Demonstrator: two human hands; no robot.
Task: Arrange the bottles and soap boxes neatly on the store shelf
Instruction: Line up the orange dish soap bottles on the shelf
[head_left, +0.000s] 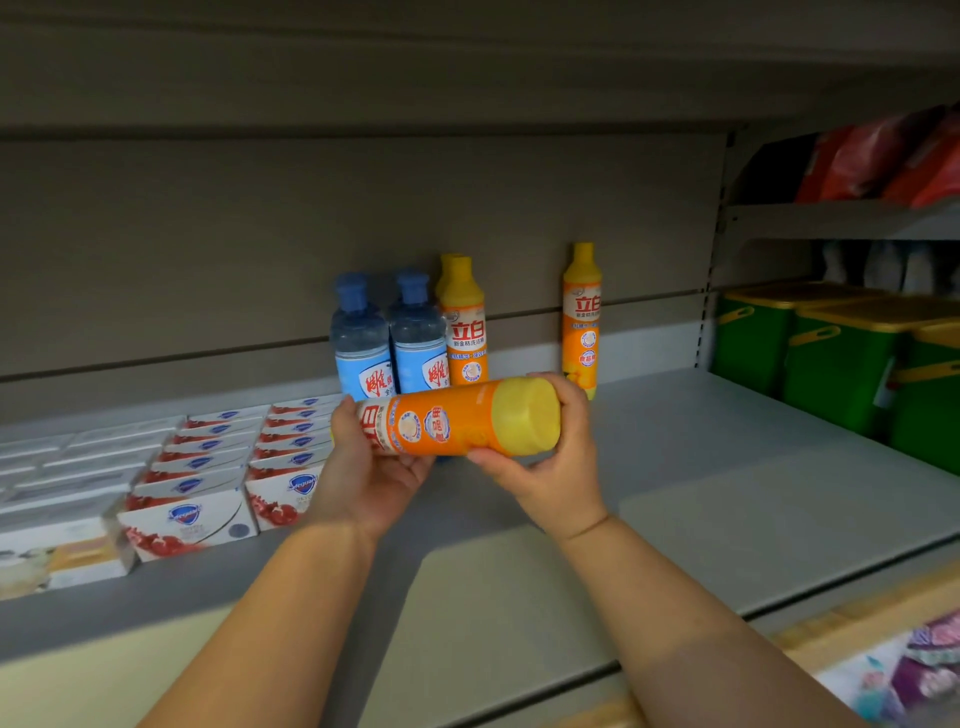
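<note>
Orange detergent bottle (447, 423) is lying crosswise just over the shelf (727, 457), yellow base pointing right, with your right-hand grip (550, 467) curling round that base and your left-hand grip (374, 478) wrapping the label end.

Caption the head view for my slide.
An orange bottle held sideways by the left hand and right hand over the shelf.

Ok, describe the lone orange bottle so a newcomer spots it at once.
Start at the green bins on the right of the grey shelf. Left of them, against the back wall, stands the orange bottle. Unlike the held orange bottle and the clustered upright bottles, it stands alone.
</note>
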